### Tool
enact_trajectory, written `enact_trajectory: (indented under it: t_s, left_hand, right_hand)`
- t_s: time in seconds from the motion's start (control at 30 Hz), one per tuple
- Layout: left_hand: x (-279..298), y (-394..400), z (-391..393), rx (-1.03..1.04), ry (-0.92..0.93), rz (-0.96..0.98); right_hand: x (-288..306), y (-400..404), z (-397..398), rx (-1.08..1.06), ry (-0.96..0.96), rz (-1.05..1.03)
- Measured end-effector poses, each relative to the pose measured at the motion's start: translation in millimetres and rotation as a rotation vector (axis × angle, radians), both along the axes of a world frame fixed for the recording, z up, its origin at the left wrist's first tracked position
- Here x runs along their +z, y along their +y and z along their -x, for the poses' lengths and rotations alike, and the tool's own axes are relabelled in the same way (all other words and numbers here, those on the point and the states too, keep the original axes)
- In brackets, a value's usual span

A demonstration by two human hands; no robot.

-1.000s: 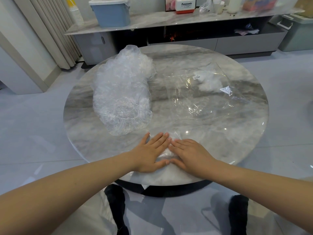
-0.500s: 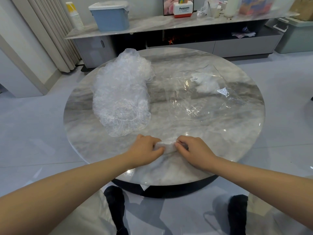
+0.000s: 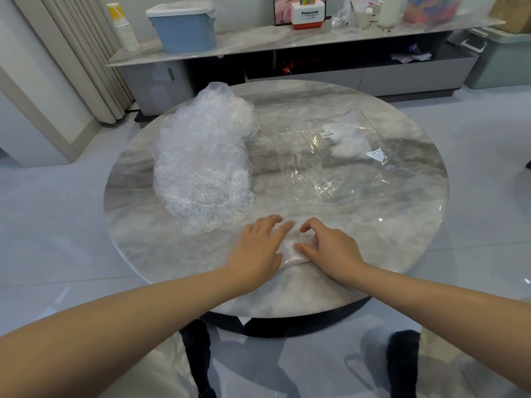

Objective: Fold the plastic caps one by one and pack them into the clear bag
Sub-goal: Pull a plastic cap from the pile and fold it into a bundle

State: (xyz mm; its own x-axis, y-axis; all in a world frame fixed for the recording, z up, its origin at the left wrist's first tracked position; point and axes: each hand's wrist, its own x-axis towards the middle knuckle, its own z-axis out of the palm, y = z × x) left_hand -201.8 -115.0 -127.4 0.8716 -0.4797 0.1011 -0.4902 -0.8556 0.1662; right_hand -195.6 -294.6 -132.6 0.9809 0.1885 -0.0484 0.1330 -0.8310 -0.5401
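Note:
A small folded plastic cap (image 3: 292,249) lies on the near part of the round marble table (image 3: 402,225). My right hand (image 3: 330,249) grips it, with thumb and curled fingers around its right side. My left hand (image 3: 257,247) lies flat beside it with fingers straight, touching its left edge; the fingertips are blurred. A big heap of crumpled clear plastic caps (image 3: 204,168) sits on the left of the table. The clear bag (image 3: 344,168) lies flat on the right, with a white bundle of folded caps (image 3: 347,143) inside its far end.
Behind the table runs a low marble-topped cabinet (image 3: 287,44) with a blue lidded box (image 3: 184,27) and other items. A green bin (image 3: 502,58) stands at the far right. Curtains (image 3: 80,53) hang on the left. My feet show under the table's near edge.
Both hands pressed flat on the cap, then curled and pinched it. Now my left hand has straightened out again while my right hand keeps hold of the folded cap.

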Motion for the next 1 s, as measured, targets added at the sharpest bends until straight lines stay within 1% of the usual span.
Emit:
enact_trajectory:
  t_s: [0.07,0.1,0.13,0.2,0.23,0.27,0.3,0.33,0.47,0.53,0.6,0.7,0.83,0.9,0.93,1.0]
  left_hand:
    - [-5,5,-4,-0.216,-0.086,-0.123]
    - [-8,7,-3,-0.259,-0.075,-0.186]
    - [-8,6,0,-0.258,0.015,-0.241]
    - [-12,6,6,-0.229,0.111,-0.285]
    - [-15,7,7,-0.209,0.144,-0.309]
    - [-17,7,7,-0.203,0.152,-0.333]
    - [-16,7,7,-0.189,0.179,-0.343]
    - [-16,7,8,-0.174,0.211,-0.329]
    - [-19,7,11,-0.166,0.284,-0.258]
    - [-21,6,13,-0.164,0.298,-0.223]
    - [-22,5,14,-0.155,0.306,-0.209]
    - [-18,4,15,-0.143,0.352,-0.199]
    - [-13,0,12,-0.117,0.455,-0.145]
    - [-10,-2,11,-0.085,0.5,-0.045]
    - [-10,-1,11,-0.057,0.491,0.031]
    - [-10,1,11,0.014,0.404,0.188]
  right_hand:
    - [0,1,-2,0.01,-0.009,0.058]
    - [0,1,-2,0.017,-0.049,0.088]
    - [0,0,-2,0.043,-0.155,0.129]
    - [-2,-3,-3,0.176,-0.489,0.258]
    - [-6,-3,-2,0.248,-0.625,0.304]
    - [-10,-3,0,0.306,-0.694,0.325]
    - [-14,-1,3,0.339,-0.689,0.343]
    - [-18,0,6,0.353,-0.642,0.366]
    - [-29,1,10,0.337,-0.367,0.491]
    - [-27,1,12,0.295,-0.265,0.489]
    - [-26,2,15,0.296,-0.175,0.506]
    - [-29,1,17,0.334,-0.113,0.507]
    - [-26,1,14,0.335,-0.117,0.501]
    - [-26,2,12,0.354,-0.173,0.389]
    - [-22,3,12,0.346,-0.109,0.322]
    - [-16,5,10,0.292,-0.122,0.223]
